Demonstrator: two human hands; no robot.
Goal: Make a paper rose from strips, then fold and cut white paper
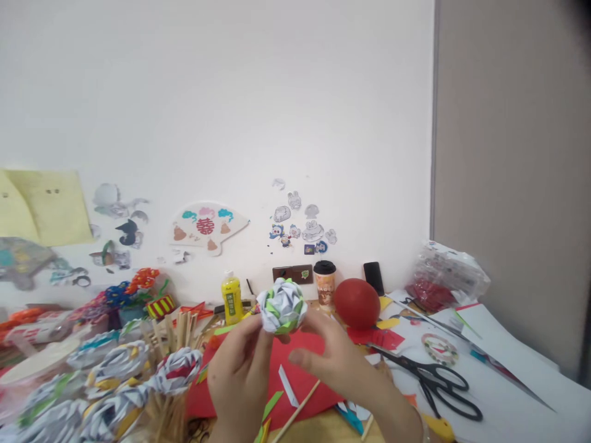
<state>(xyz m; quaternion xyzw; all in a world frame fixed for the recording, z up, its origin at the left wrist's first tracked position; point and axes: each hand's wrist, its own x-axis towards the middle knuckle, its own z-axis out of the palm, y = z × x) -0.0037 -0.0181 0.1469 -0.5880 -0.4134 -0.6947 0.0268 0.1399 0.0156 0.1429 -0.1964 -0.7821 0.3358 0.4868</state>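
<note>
Both hands hold a paper flower point(282, 306), a rounded head of folded white strips with green edges, raised above the desk. My left hand point(240, 369) grips its left and lower side, thumb in front. From the right, my right hand point(330, 357) curls its fingers behind the flower; its thumb stands off, below the flower. The contact of those fingers is partly hidden. Under the hands lies red paper point(221, 375), with a folded white strip point(289, 386), a green strip point(272, 404) and a thin wooden stick point(296, 411).
Several similar paper flowers point(117, 366) and a bundle of wooden sticks point(184, 329) crowd the left. Along the wall stand a yellow bottle point(231, 298), a lidded cup point(325, 286), a red balloon point(357, 303) and a phone point(373, 279). Black scissors point(429, 372) lie on white paper point(498, 394).
</note>
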